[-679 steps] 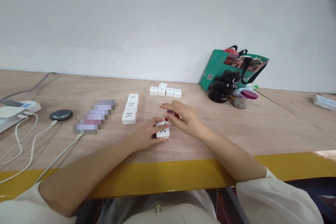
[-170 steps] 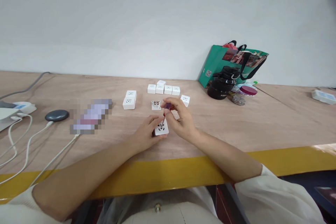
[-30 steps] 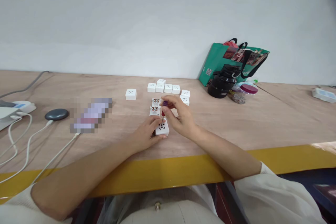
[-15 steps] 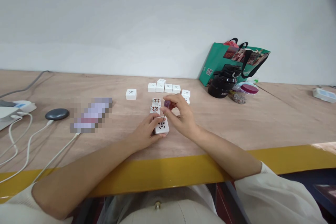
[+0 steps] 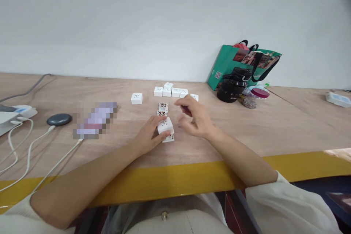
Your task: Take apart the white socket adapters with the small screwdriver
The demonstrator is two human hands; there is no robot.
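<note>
My left hand (image 5: pixel 150 133) grips the white cover of a socket (image 5: pixel 165 125) by its sides, thumb in front and fingers behind. The cover is tilted and lifted off its white socket base (image 5: pixel 169 138), part of which shows underneath on the table. My right hand (image 5: pixel 196 117) is just to the right, apart from the socket and blurred by motion. A dark purple bit of the screwdriver handle (image 5: pixel 186 110) shows under its curled fingers; the rest of the screwdriver is hidden. Behind the cover lie two open socket bases (image 5: pixel 163 106) with brownish metal inside.
Several assembled white sockets (image 5: pixel 176 92) stand farther back, and one socket (image 5: pixel 136 98) is off to the left. A phone (image 5: pixel 95 120), a dark round device (image 5: pixel 59 119) and white cables lie left. On the right are a black flask (image 5: pixel 232 87) and a green bag (image 5: pixel 223 58).
The screwdriver has come out of the socket, and my right hand has moved right. My left hand has raised and tilted the cover, exposing part of the base beneath.
</note>
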